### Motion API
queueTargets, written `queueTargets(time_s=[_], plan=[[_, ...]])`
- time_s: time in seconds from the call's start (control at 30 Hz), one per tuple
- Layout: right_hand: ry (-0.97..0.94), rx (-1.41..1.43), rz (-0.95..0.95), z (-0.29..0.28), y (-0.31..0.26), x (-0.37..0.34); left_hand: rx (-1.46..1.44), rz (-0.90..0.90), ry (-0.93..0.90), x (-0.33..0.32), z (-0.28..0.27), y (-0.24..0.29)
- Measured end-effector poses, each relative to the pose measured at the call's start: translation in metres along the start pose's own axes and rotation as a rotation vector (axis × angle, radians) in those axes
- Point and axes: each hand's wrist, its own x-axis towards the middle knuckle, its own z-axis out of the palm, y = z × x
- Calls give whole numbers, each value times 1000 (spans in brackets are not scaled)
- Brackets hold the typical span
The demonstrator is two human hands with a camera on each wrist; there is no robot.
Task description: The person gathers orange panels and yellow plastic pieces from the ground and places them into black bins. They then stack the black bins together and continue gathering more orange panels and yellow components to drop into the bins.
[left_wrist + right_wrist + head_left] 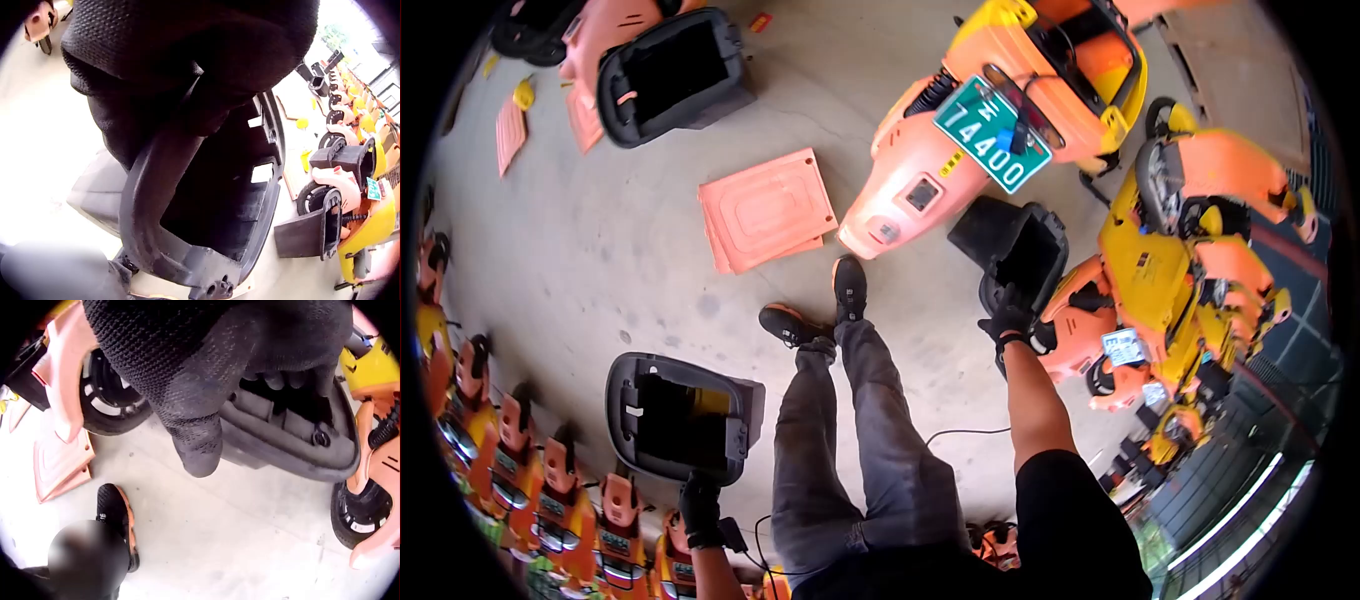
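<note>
My left hand [700, 512], in a black knit glove, grips the rim of a black plastic storage bin [622, 430]. In the left wrist view its fingers wrap over the curved rim [134, 212], and the hollow inside shows below. On the other side, my right hand [1008, 320], gloved the same way, holds a second black bin [980, 232] by its edge. The right wrist view has the thumb [200, 450] outside that bin's rim [300, 469], with the fingertips over the opening. This bin hangs beside an orange scooter with a green plate [992, 133].
Flat orange panels [770, 210] lie stacked on the floor before my feet. Another black bin [730, 100] stands at the upper left. Orange and yellow scooters [1160, 270] crowd the right, and a row of them [560, 470] lines the left. A thin cable [965, 431] trails near my legs.
</note>
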Motion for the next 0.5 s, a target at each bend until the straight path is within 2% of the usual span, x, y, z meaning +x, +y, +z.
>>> queueTargets(time_s=[0.03,0.1,0.13,0.17,0.23,0.27,0.3,0.33,0.37,0.4,0.43,0.5], plan=[[-20,23,9,19,8,7,29,6,11,-2,4,2],[-16,132,27,55,16,21,831,375,-17,-19,4,27],[90,69,-23,89,20,29,418,321,4,-18,0,23],[100,284,22,102,25,32,440,329,27,-14,-7,22],[200,225,4,103,33,23,845,559,42,-6,-25,23],[207,236,22,96,42,19,876,498,119,-11,-28,31],[245,293,-11,86,53,13,882,527,114,-14,-29,41],[292,351,-50,72,61,8,1180,732,55,-19,-32,51],[242,389,-65,117,80,6,1466,941,10,-25,-29,57],[192,432,-96,156,92,8,754,576,121,-14,-35,38],[181,711,-96,94,98,6,731,601,163,-27,-37,42],[-12,1660,-141,-36,99,-3,927,679,253,-63,-42,57]])
